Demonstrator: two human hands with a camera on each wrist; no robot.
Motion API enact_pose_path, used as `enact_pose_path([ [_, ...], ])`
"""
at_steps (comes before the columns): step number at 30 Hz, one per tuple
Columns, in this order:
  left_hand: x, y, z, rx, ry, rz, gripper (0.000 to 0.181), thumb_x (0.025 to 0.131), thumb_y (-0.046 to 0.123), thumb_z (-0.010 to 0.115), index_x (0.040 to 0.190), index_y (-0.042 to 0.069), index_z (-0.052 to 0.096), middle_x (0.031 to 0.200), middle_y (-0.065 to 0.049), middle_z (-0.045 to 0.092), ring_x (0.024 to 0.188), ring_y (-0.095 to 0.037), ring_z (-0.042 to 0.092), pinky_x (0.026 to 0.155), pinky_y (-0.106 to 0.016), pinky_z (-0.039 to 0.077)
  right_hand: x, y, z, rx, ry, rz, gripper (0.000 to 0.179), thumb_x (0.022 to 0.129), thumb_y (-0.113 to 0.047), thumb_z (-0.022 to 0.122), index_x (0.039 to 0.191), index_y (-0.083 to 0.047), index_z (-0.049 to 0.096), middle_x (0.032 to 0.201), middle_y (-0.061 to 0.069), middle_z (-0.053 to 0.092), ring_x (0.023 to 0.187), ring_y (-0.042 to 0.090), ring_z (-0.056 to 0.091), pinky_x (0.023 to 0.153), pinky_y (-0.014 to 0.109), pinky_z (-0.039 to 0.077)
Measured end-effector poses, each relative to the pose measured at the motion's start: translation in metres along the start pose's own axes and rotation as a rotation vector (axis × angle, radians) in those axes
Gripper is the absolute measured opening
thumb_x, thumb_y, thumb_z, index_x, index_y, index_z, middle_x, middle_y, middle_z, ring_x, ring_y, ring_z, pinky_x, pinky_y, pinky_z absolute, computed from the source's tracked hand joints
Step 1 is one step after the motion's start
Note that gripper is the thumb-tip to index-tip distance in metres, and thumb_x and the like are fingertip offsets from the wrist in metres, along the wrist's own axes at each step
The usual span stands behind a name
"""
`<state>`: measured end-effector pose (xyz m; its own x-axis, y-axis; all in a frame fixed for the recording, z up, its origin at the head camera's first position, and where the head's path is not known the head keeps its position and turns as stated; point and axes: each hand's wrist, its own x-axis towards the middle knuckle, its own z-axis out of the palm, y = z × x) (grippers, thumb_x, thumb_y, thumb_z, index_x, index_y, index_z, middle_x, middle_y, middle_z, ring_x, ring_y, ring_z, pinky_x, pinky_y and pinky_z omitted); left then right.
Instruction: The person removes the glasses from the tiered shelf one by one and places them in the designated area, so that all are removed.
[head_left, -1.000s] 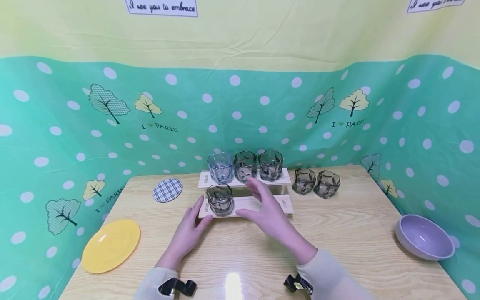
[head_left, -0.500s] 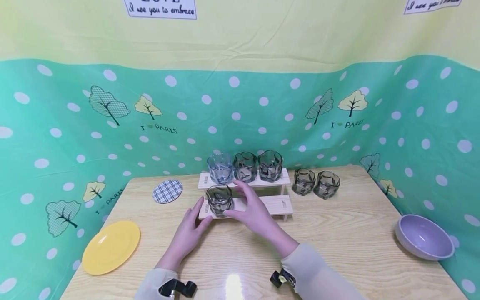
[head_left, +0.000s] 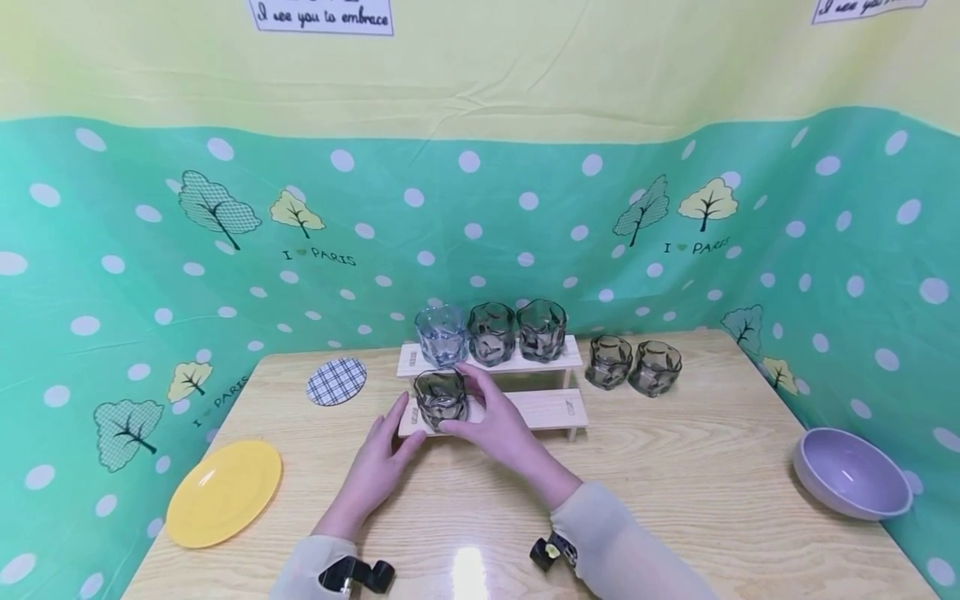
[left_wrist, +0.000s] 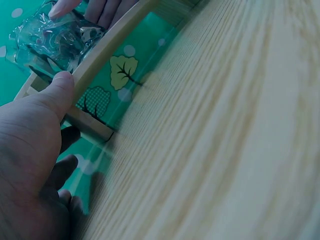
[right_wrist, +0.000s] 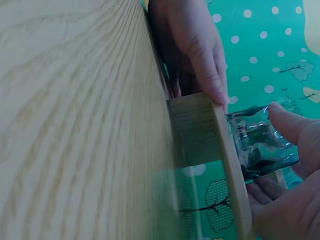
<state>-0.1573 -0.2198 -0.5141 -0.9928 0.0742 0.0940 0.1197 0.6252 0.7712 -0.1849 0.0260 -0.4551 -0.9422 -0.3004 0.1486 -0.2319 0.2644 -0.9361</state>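
Observation:
A smoky grey glass (head_left: pixel 441 400) stands upright at the left end of the lower step of a two-tier wooden rack (head_left: pixel 551 408). My right hand (head_left: pixel 498 421) grips this glass from the right, thumb at its front and fingers behind. In the right wrist view, the thumb lies against the glass (right_wrist: pixel 260 142). My left hand (head_left: pixel 378 458) holds the rack's lower left end. Its thumb presses the shelf's front edge in the left wrist view, with the other fingers curled beside the rack's leg. On the upper step stand a bluish clear glass (head_left: pixel 441 337) and two smoky glasses (head_left: pixel 542 332).
Two more smoky glasses (head_left: pixel 632 367) stand on the table (head_left: pixel 675 500) right of the rack. A checked coaster (head_left: pixel 336 382) and a yellow plate (head_left: pixel 223 493) lie at left. Near the right edge sits a purple bowl (head_left: pixel 851 475). A patterned cloth (head_left: pixel 480 217) hangs behind.
My right hand has moved left along the lower step and taken hold of the smoky glass there. The left hand has stayed on the rack.

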Motion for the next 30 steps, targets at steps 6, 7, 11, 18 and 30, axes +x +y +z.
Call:
enact_pose_path([
  [6,0.0009,0.0003,-0.0005,0.004,0.002,0.01,0.082,0.111,0.054,0.064,0.178,0.024,0.027,0.174,-0.023,0.037,0.161,-0.058,0.018,0.126,-0.077,0.02,0.0032,-0.0003,-0.0002,0.025,-0.005,-0.022,0.098,0.088,-0.025,0.097,0.169,-0.03,0.042,0.162,0.009,0.055,0.151,0.028,0.05,0.13,0.044,0.035],
  [7,0.0009,0.0005,-0.0006,0.005,0.003,0.011,0.082,0.111,0.054,0.064,0.177,0.023,0.027,0.174,-0.022,0.037,0.161,-0.058,0.018,0.126,-0.077,0.02,0.0036,-0.0005,-0.0001,0.029,-0.006,-0.021,0.098,0.088,-0.025,0.097,0.169,-0.031,0.042,0.161,0.009,0.056,0.151,0.029,0.051,0.13,0.045,0.035],
  [11,0.0007,0.0006,-0.0007,0.005,0.003,0.01,0.082,0.111,0.054,0.063,0.178,0.025,0.026,0.175,-0.023,0.036,0.161,-0.058,0.017,0.125,-0.078,0.02,0.0045,0.0,0.0007,0.023,-0.008,-0.01,0.097,0.088,-0.026,0.097,0.169,-0.034,0.043,0.163,0.012,0.053,0.153,0.032,0.049,0.13,0.048,0.035],
  [18,-0.0001,0.0003,0.0002,0.007,0.0,0.003,0.082,0.111,0.054,0.063,0.178,0.025,0.026,0.174,-0.023,0.036,0.161,-0.058,0.017,0.126,-0.078,0.02,0.0058,0.0045,0.0041,0.008,-0.006,-0.007,0.098,0.088,-0.028,0.097,0.168,-0.038,0.043,0.166,0.01,0.052,0.153,0.032,0.05,0.129,0.049,0.036],
  [30,-0.0005,0.0004,0.0003,0.007,-0.002,0.0,0.082,0.111,0.054,0.063,0.178,0.023,0.027,0.175,-0.023,0.036,0.161,-0.059,0.016,0.126,-0.078,0.019,0.0066,0.0052,0.005,0.007,0.002,-0.018,0.096,0.087,-0.026,0.097,0.167,-0.037,0.044,0.158,0.007,0.058,0.149,0.03,0.054,0.128,0.047,0.039],
])
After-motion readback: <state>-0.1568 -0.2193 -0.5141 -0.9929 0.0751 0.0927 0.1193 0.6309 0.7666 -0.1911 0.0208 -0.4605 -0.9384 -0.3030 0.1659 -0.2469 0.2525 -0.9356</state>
